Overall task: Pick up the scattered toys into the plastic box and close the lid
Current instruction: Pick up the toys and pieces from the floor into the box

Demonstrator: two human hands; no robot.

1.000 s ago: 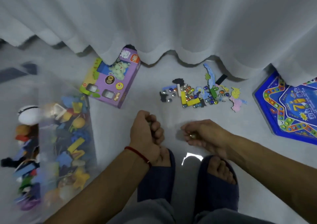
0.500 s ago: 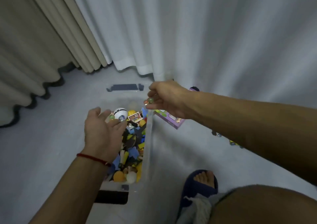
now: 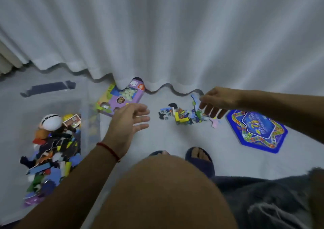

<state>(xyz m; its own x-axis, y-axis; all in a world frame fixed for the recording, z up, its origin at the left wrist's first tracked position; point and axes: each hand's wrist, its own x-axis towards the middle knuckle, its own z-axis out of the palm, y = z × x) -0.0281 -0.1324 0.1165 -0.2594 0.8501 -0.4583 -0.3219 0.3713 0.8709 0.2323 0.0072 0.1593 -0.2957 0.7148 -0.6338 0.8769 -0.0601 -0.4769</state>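
Both hands have come back from over the plastic box [image 3: 87,116], where half a second ago the right hand pinched marbles and the left was tipping its load in. Now both hold nothing, so that handful reads as delivered and another trip is starting.

Left hand [image 3: 128,123]: fingers straight and spread, palm turned inward, hovering between the plastic box and the toy pile [image 3: 185,113], touching nothing.

Right hand [image 3: 216,101]: fingers hang down, loosely parted, tips just above the far-right edge of the toy pile. No contact that I can confirm.

Toy pile: glass marbles, yellow blocks and flat foam shapes, clustered on the floor [image 3: 175,141] close to the curtain [image 3: 157,35] hem. Still plenty there; task looks well short of done, lid not yet on.

Plastic box: clear-walled, left of the pile, already heaped with mixed toys, a white egg-shaped toy [image 3: 50,121] on top. A dark strip [image 3: 47,88] lies on the floor beyond the box; possibly part of the lid, cannot tell.

Also around the pile: purple cardboard toy box [image 3: 121,100] to its left, partly under the curtain; blue hexagonal game board [image 3: 256,130] to its right. Person's knee [image 3: 166,193] and slippered feet [image 3: 199,160] sit on the near side.

Likely hindrances: marbles may roll; curtain hem may hide strays.
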